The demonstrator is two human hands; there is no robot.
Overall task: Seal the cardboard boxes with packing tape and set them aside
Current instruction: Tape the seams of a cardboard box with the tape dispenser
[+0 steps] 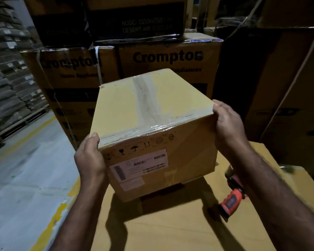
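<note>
A tan cardboard box (152, 127) sits tilted in the centre, its top seam covered by clear packing tape running front to back and along the near edge. A white shipping label is on its near face. My left hand (90, 158) grips the box's near left corner, thumb on the top edge. Over at the near right corner, my right hand (227, 127) holds the box with its fingers wrapped over the edge. The box rests on, or just above, a larger flat cardboard surface (170, 229). A red-handled tape dispenser (231, 200) lies on that surface under my right forearm.
Large Crompton cartons (163, 58) are stacked right behind the box, with dark cartons on top. Tall brown cartons (288, 87) stand at the right. A grey floor with yellow lines (25, 169) opens at the left, with pallets of bundled goods (9, 78) beyond.
</note>
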